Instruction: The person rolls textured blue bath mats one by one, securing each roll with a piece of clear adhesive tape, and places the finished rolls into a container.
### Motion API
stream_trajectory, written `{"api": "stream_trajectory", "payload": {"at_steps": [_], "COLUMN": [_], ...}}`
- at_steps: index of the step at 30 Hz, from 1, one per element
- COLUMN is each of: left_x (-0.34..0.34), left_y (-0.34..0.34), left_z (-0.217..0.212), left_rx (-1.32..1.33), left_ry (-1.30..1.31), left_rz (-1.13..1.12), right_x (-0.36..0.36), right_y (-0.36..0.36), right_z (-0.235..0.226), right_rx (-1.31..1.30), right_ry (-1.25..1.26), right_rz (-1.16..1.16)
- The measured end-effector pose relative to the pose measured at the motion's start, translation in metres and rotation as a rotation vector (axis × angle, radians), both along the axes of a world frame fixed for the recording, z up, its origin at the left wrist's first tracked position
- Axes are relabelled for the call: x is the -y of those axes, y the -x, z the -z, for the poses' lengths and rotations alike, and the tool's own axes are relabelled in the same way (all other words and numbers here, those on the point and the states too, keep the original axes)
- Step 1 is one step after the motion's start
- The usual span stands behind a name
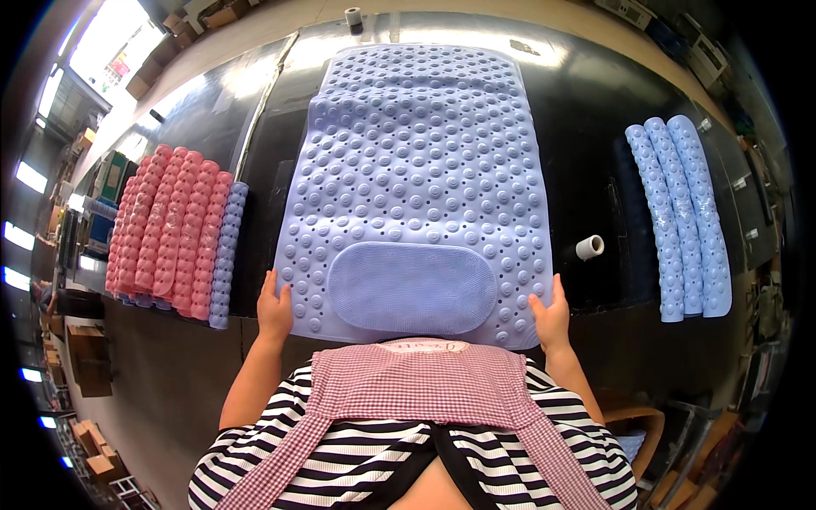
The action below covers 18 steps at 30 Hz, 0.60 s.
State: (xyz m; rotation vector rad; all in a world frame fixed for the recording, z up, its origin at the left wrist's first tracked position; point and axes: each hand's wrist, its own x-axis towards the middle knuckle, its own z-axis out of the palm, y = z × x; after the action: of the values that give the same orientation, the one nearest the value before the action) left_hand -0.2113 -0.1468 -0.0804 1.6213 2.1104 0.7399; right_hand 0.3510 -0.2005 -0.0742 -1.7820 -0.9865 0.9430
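A long light-blue bath mat (418, 188), covered in round bumps and small holes, lies unrolled on the black table in front of me. Its near end carries a smooth-edged oval panel (411, 287) with fine texture. At the near left corner, my left hand (274, 308) grips the mat's edge, thumb on top and fingers along the outside. My right hand (551, 316) does likewise at the near right edge, its thumb resting on the bumps. The fingers' undersides are hidden. A slight crosswise wave runs through the mat's far part.
Rolled pink mats (170, 229) are stacked at the left, with a rolled blue mat (228, 255) beside them. Several blue rolls (680, 221) lie at the right edge of the black table (586, 153). A white tape roll (590, 247) sits right of the mat; another roll (354, 16) stands far off.
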Motion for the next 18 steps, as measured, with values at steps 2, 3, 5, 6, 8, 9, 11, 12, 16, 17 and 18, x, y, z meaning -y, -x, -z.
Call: {"api": "stream_trajectory", "payload": {"at_steps": [2,3,5,6,8,9,11,12,16,17,18], "left_x": [0.004,0.004,0.002,0.000,-0.008,-0.018,-0.025,-0.033,-0.095,-0.119,-0.135], "left_y": [-0.001,-0.005,-0.007,-0.002,0.013,0.019,0.022,0.021,-0.013,-0.041,-0.073], "left_z": [-0.008,-0.015,-0.027,-0.029,-0.028,-0.028,-0.030,-0.034,-0.133,-0.181,-0.233], "left_rx": [-0.088,-0.084,0.158,0.159,0.346,0.424,0.599,0.769,0.794,0.799,0.830], "left_ry": [-0.066,-0.074,-0.161,-0.168,0.029,0.233,0.173,0.127,-0.139,-0.237,-0.324], "left_rz": [0.035,0.036,-0.083,-0.090,-0.049,-0.016,-0.046,-0.067,0.163,0.291,0.306], "right_x": [-0.002,-0.004,-0.009,-0.018,-0.029,-0.033,-0.042,-0.049,-0.073,-0.081,-0.092], "right_y": [0.002,-0.007,-0.003,-0.002,-0.011,-0.022,-0.020,-0.020,0.027,0.044,0.066], "right_z": [0.000,0.014,0.007,0.003,0.000,0.012,0.009,0.004,-0.032,-0.027,-0.019], "right_rx": [-0.001,0.071,0.208,0.209,0.195,0.249,0.290,0.326,0.545,0.417,0.290], "right_ry": [0.025,-0.052,-0.110,-0.118,0.101,0.089,0.032,-0.011,-0.271,-0.230,-0.203], "right_rz": [0.022,0.050,0.107,0.100,0.092,0.082,0.075,0.076,-0.016,-0.057,-0.094]}}
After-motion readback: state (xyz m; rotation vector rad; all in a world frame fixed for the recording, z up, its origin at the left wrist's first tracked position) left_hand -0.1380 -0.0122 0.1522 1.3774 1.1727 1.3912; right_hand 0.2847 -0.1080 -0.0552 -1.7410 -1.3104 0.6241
